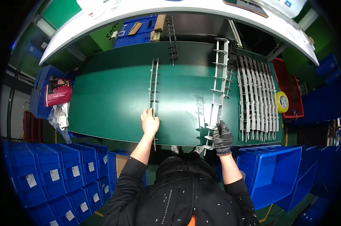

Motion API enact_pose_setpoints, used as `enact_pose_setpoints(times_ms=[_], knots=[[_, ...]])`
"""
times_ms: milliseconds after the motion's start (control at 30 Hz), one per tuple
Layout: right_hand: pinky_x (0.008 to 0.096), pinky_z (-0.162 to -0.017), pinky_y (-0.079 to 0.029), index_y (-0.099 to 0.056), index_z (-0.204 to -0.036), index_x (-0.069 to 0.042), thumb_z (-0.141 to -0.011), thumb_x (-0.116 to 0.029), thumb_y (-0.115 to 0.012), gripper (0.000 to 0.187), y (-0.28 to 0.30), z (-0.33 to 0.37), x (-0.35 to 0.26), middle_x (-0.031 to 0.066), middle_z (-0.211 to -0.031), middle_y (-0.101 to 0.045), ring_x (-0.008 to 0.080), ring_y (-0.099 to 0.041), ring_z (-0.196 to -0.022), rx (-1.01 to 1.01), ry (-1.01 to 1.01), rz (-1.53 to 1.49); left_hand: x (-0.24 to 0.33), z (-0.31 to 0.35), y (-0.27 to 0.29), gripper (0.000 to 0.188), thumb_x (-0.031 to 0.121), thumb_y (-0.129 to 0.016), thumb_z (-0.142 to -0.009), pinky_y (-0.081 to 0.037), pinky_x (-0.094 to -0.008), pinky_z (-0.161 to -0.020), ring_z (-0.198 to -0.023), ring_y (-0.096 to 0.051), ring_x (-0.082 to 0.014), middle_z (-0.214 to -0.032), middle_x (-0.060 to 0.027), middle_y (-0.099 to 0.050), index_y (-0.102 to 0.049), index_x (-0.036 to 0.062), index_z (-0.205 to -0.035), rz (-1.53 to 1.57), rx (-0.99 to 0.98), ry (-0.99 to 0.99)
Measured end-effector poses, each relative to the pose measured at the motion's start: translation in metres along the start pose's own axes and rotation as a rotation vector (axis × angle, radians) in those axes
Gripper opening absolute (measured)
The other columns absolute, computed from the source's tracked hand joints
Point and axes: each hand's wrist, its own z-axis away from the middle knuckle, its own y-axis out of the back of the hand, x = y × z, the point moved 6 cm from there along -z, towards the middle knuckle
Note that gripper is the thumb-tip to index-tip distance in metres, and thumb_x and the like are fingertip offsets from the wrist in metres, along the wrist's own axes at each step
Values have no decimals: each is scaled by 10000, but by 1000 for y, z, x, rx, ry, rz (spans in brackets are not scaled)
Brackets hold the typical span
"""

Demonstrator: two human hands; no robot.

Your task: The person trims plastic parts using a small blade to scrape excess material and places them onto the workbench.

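My bare left hand point(150, 122) is closed on the near part of a thin grey strip with short crosspieces point(154, 81), which lies lengthwise on the green tabletop and sticks out past the front edge. In a dark grey knitted glove, my right hand point(222, 138) grips the near end of a wider grey strip with crosspieces point(219, 84). That one is raised off the table and casts a shadow to its left. To its right, many similar grey strips point(258, 98) lie side by side in a dense row.
Another dark strip point(172, 43) crosses the table's far edge. A yellow tape roll point(282, 102) sits by a red bin point(291, 88) on the right. At left are a blue crate point(42, 90) and red bag point(58, 91). Blue bins point(274, 173) stand below, and a white shelf point(140, 18) overhangs the far side.
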Motion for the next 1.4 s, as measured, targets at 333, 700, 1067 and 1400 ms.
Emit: enact_pose_setpoints(times_ms=[333, 700, 1067, 1400], knots=[[316, -698, -503, -512, -1126, -46, -777, -54, -530, 349, -52, -11, -54, 158, -909, -594, 265, -614, -803, -187, -69, -436, -53, 49, 107, 416, -4, -429, -811, -347, -390, -944, -1128, -410, -368, -1288, -221, -349, -412, -25, -1225, 20, 574, -141], [389, -789, -453, -524, -1098, -13, -795, -171, -536, 342, -97, -17, -95, 210, -968, -585, 341, -566, -896, -264, 154, -108, -96, 56, 117, 318, -26, -499, -742, -428, -321, -860, -970, -535, -264, -1145, -133, -483, -528, -5, -1058, 260, 425, -136], [231, -637, -471, -585, -1037, -11, -785, -66, -595, 258, -127, 1, -100, 23, -855, -621, 84, -560, -719, -631, -468, -787, -32, 44, 60, 382, 211, -552, -847, -541, -300, -575, -815, -630, -229, -1010, -149, -576, -434, -12, -1134, 1368, -381, 263], [231, -658, -488, -551, -1065, 8, -832, -113, -552, 262, -99, 36, -144, 55, -905, -610, 97, -570, -754, -664, -687, -1129, 10, 61, 76, 336, 252, -440, -912, -543, -325, -546, -796, -632, -278, -1011, -184, -575, -386, 17, -1146, 1567, -583, 347]])
